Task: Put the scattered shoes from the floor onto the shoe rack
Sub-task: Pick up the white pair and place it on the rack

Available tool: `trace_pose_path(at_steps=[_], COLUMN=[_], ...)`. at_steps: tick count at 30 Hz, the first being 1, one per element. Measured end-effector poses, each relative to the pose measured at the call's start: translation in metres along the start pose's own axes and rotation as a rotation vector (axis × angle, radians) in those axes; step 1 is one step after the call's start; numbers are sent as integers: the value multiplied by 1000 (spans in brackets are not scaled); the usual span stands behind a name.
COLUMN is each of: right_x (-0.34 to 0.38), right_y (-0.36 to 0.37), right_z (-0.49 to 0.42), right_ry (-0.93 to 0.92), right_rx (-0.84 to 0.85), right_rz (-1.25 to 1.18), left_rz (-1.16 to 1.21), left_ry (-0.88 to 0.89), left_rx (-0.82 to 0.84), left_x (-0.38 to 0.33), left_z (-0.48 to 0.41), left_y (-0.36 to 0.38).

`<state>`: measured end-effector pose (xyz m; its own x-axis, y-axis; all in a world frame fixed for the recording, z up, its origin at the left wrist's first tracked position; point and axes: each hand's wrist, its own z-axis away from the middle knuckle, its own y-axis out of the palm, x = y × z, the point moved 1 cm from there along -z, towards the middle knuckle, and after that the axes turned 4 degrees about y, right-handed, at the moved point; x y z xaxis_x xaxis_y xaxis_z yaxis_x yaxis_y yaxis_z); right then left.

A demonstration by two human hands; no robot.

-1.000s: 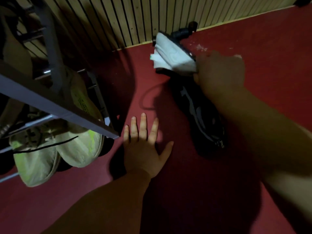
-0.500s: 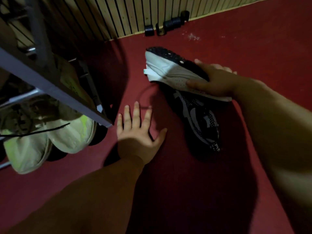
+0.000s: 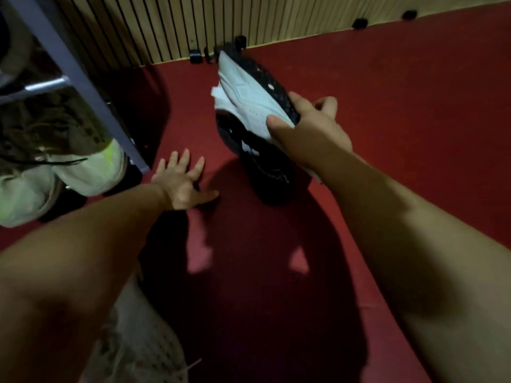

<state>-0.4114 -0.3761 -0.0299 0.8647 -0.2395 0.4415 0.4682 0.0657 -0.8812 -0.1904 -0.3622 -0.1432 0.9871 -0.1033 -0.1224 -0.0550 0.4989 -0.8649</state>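
Observation:
My right hand (image 3: 309, 128) grips a white shoe (image 3: 249, 98) with a dark speckled sole, held tilted above the red floor, its heel toward the wall. Under it a black patterned shoe (image 3: 265, 172) lies on the floor. My left hand (image 3: 182, 183) rests flat on the floor with its fingers spread, just right of the shoe rack's grey post (image 3: 74, 76). Pale shoes with yellow-green trim (image 3: 91, 172) sit on the rack's low shelf at the left.
A slatted wooden wall (image 3: 193, 20) runs along the back, with small black fittings (image 3: 196, 55) at its foot. A pale knitted shoe (image 3: 143, 341) lies at the bottom left under my left arm. Red floor (image 3: 401, 106) stretches to the right.
My right hand has tilted the white shoe more upright and pulled it nearer. The view has shifted, and my left hand stays flat on the floor beside the rack.

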Motion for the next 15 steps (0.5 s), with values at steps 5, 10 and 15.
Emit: trace_pose_path(at_steps=[5,10,15], right_x=[10,37,60], right_y=[0,-8,4], right_z=[56,113,188], right_ry=[17,-14,0], right_rx=[-41,-69,28], right_rz=[110,152,36], left_rz=[-115,-19,82], left_ry=[77,82,-35], left_rx=[-123,-339,-386], left_x=[-5,20,65], left_z=[83,136,212], left_y=[29,18,24])
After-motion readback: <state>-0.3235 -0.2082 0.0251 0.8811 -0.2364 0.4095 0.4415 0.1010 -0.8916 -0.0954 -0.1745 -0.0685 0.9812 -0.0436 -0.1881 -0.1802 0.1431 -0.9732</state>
